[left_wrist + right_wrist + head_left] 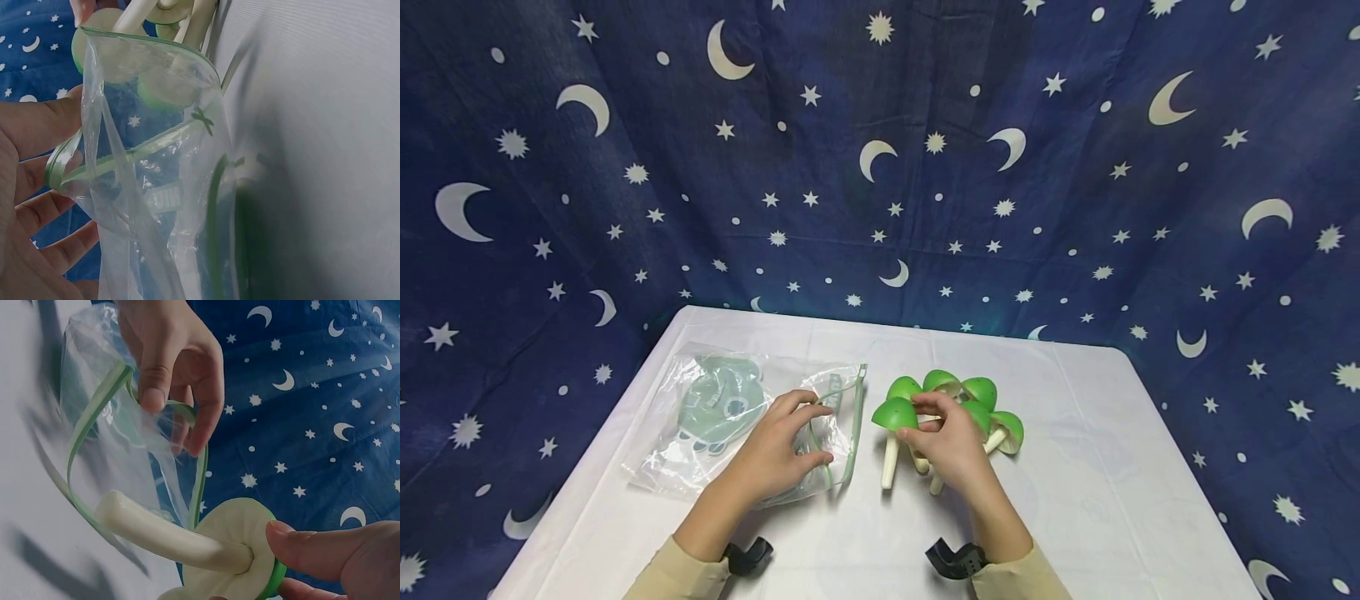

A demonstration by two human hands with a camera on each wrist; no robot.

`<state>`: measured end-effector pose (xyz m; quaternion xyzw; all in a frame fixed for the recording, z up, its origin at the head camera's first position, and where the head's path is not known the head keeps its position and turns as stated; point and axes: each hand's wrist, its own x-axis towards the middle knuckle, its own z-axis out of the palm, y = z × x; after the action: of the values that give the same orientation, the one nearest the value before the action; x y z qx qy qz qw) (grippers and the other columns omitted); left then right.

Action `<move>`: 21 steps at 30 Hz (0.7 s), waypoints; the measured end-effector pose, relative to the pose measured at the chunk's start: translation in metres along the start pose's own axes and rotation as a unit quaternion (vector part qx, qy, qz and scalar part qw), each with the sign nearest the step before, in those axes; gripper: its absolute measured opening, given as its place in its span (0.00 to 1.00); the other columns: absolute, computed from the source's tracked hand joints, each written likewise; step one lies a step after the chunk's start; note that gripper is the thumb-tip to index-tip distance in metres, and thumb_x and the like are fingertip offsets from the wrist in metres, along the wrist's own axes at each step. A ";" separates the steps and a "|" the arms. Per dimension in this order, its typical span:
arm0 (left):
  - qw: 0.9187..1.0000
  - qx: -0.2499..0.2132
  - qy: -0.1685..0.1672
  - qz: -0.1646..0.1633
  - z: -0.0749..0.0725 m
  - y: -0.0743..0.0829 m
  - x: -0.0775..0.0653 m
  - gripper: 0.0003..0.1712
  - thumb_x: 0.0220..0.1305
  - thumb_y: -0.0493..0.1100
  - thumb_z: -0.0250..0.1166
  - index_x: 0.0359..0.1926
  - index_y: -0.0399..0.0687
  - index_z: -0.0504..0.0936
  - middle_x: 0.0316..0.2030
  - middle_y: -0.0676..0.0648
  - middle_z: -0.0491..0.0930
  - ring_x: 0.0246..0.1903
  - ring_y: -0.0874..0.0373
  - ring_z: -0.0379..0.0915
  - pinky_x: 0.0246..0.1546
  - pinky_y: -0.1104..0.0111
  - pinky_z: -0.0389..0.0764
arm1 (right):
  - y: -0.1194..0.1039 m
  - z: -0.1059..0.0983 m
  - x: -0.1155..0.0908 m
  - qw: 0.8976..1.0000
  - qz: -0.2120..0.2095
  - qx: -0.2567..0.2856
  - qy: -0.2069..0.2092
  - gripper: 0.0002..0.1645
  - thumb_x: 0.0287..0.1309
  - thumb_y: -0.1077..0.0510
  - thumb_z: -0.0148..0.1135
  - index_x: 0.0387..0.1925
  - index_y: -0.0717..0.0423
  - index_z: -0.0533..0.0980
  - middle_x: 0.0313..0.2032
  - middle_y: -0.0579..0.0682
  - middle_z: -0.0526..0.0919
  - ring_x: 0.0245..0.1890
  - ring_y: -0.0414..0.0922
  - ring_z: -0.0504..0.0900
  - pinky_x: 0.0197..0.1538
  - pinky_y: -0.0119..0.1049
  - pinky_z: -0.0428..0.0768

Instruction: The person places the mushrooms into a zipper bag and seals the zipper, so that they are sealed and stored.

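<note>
6 green-capped mushrooms [980,393], at least, with pale stalks; grouped on the white table [1097,475], lower centre of the head frame and a little right. Some overlap; others may be hidden.

1 mushroom in hand [893,417], at the left side of the group, cap uppermost, stalk pointing down. Right hand [953,443] pinches its cap rim between thumb and fingers. Whether the stalk end touches the table: cannot be told.

1 clear plastic bag [715,408], green-edged at the mouth, lower left of the head frame, bearing a pale green figure [722,396]. Mouth parted, facing the mushrooms.

1 left hand [771,450], at the bag's mouth: thumb and fingers spread apart, touching the edge, not clenched.

1 dark blue cloth [880,100], moons and stars, across the upper frame.

Step in hand, as judged: bringing 1 mushroom to the parted bag. The next move would seem to call for a steady mouth, the stalk led in first, clear of the green edge; the limp film could fold across the gap.
</note>
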<state>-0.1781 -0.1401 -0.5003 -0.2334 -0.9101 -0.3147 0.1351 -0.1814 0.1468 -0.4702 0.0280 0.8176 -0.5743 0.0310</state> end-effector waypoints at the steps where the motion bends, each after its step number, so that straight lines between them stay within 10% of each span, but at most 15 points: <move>1: 1.000 -0.001 -0.001 -0.001 0.000 0.000 0.000 0.38 0.46 0.48 0.89 0.61 0.52 0.87 0.62 0.46 0.80 0.67 0.47 0.74 0.68 0.47 0.80 | 0.000 0.002 0.001 1.000 0.000 0.009 -0.002 0.33 0.54 0.66 0.81 0.62 0.56 0.81 0.58 0.56 0.87 0.44 0.46 0.87 0.36 0.37 0.91; 21: 1.000 0.005 0.016 0.009 0.001 0.001 0.000 0.39 0.44 0.46 0.89 0.60 0.52 0.87 0.62 0.45 0.81 0.67 0.46 0.76 0.67 0.47 0.81 | 0.006 0.034 0.010 0.997 0.001 0.082 0.001 0.34 0.57 0.65 0.80 0.64 0.59 0.78 0.58 0.62 0.84 0.40 0.44 0.88 0.33 0.37 0.91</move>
<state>-0.1773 -0.1389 -0.5006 -0.2364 -0.9071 -0.3127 0.1534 -0.1902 0.1170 -0.4879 0.0315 0.7679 -0.6392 0.0280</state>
